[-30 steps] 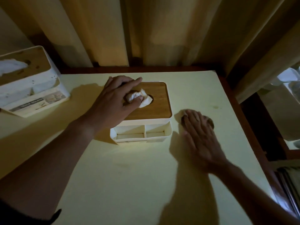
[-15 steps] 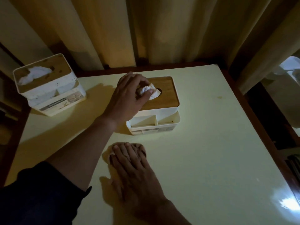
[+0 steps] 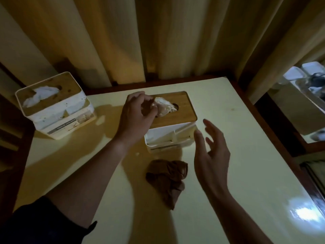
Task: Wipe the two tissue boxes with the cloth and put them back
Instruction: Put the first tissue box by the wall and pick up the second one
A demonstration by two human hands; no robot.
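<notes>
Near table centre: white tissue box (image 3: 168, 138) (wooden lid); left hand (image 3: 136, 117) apparently pinching tissue (image 3: 164, 107), right hand (image 3: 210, 148) spread.

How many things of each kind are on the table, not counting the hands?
Tissue boxes: 2, the left tissue box and the middle tissue box
Cloths: 1, the brown cloth
Total: 3
</notes>
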